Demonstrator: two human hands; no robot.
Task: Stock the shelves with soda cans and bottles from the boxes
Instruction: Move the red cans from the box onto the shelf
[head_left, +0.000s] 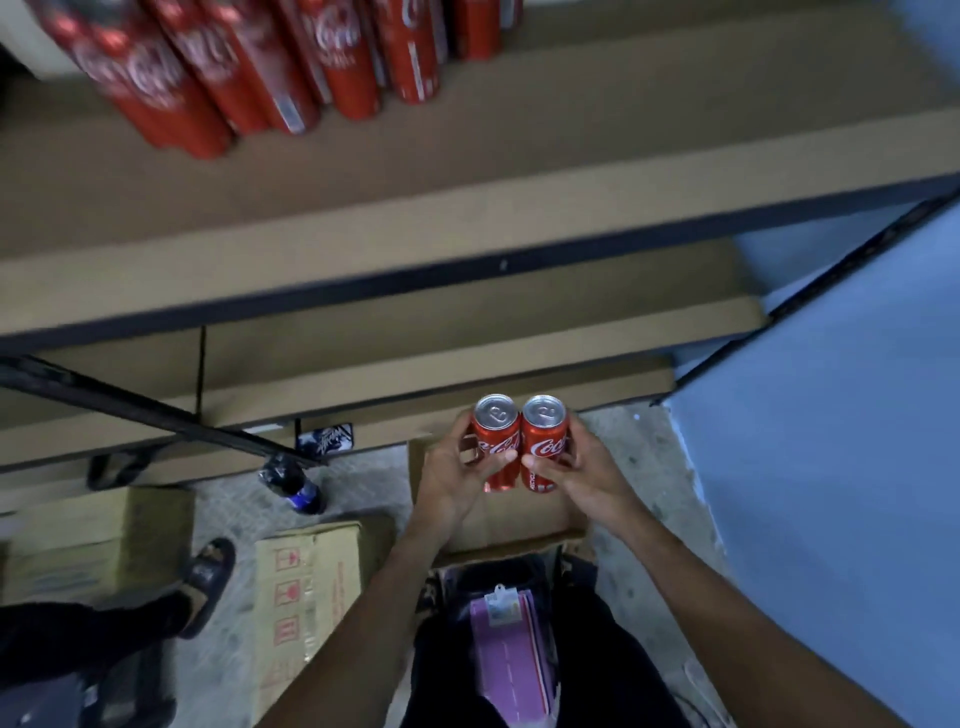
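Soda cans, upright and touching side by side: my left hand (447, 480) curls round the left can (495, 441) and my right hand (589, 470) round the right can (544, 441), above an open cardboard box (519, 525). More red cans (234, 67) stand on the shelf (467, 171) ahead.

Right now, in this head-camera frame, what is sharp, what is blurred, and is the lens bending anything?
Head view: the held cans between the left hand and right hand are fairly sharp, logos readable; the shelved cans at top smear with motion blur; the shelf edge bows slightly from wide-angle distortion; lighting is dim, without strong glare.
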